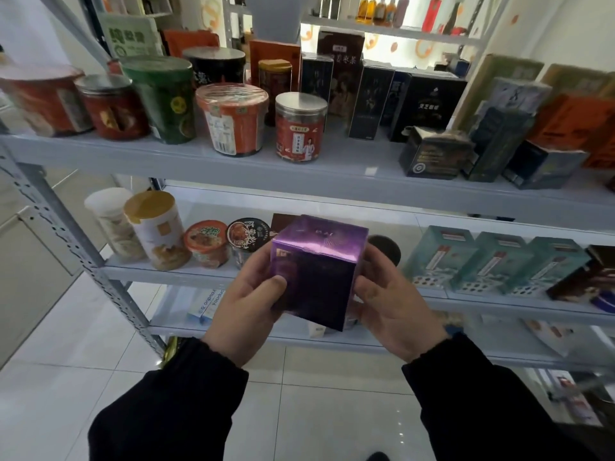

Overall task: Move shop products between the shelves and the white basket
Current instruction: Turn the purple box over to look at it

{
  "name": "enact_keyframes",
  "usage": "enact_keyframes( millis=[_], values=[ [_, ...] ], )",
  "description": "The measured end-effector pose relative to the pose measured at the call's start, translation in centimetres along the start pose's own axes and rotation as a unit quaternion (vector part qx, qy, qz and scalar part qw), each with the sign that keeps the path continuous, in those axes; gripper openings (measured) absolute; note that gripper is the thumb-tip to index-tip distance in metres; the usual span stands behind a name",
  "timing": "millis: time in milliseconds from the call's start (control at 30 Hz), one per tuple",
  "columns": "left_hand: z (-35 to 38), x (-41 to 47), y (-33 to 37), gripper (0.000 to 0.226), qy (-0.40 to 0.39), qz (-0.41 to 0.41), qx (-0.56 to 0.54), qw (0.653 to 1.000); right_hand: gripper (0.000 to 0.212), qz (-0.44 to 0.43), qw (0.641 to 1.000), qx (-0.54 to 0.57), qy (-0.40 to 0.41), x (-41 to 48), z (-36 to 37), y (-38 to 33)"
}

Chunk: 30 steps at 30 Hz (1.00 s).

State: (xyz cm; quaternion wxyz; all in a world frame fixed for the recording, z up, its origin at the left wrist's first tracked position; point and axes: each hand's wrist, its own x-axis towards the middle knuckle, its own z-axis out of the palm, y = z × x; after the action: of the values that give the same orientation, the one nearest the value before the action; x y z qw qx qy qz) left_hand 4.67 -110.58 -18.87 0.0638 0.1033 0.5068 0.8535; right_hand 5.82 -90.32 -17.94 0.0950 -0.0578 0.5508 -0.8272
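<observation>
**Head view: purple box in both grips, clear of the shelves**

The purple foil box [319,271] is in mid-air in front of the middle shelf [149,272], below the upper shelf [199,158] and touching neither. My left grip [246,304] is curled round its left side with the thumb pressed on the near face. My right grip [392,304] wraps the right edge, fingers behind.

I'd guess two hands because the glossy foil looks slippery. The box is tilted corner-on towards me, probably so I can read a face.

There's a gap behind it between the noodle cups [206,242] and the teal boxes [492,261], holding only a dark round lid [384,249]. That may be its slot. The white basket isn't in view, so I can't tell which way this transfer goes.
</observation>
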Motion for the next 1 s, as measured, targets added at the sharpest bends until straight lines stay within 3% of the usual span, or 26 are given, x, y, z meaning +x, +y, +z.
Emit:
enact_keyframes(
  millis=[133,267,433,567,733,833,933,1000],
  values=[
    [-0.3,0.3,-0.2,0.046,0.027,0.012,-0.007,1.000,0.058,-0.036,0.998,-0.008,0.059,-0.1,0.5,-0.5],
    [-0.6,0.3,-0.4,0.044,0.078,-0.018,0.013,0.997,0.035,0.005,0.994,0.028,0.104,-0.3,0.1,-1.0],
    [0.1,-0.1,-0.4,0.025,0.085,-0.083,0.034,0.992,0.040,0.049,0.992,0.026,0.117,-0.6,0.0,-0.5],
    [0.2,-0.4,-0.4,0.014,0.103,-0.127,0.078,0.983,0.061,0.108,0.984,0.035,0.136,-0.6,0.5,-0.5],
    [0.3,-0.5,-0.5,0.020,0.101,-0.174,0.097,0.975,0.072,0.161,0.977,0.036,0.134,-0.7,0.3,0.1],
    [0.1,-0.4,-0.7,0.021,0.088,-0.171,0.090,0.977,0.067,0.163,0.977,0.025,0.137,-0.5,0.1,0.1],
    [0.1,-0.3,-0.8,0.038,0.075,-0.167,0.052,0.982,0.051,0.132,0.981,0.011,0.139,-0.6,-0.1,-0.1],
    [0.0,-0.2,-0.8,0.050,0.071,-0.168,0.010,0.983,0.055,0.117,0.984,0.008,0.136,-0.6,-0.2,-0.1]
  ],
)
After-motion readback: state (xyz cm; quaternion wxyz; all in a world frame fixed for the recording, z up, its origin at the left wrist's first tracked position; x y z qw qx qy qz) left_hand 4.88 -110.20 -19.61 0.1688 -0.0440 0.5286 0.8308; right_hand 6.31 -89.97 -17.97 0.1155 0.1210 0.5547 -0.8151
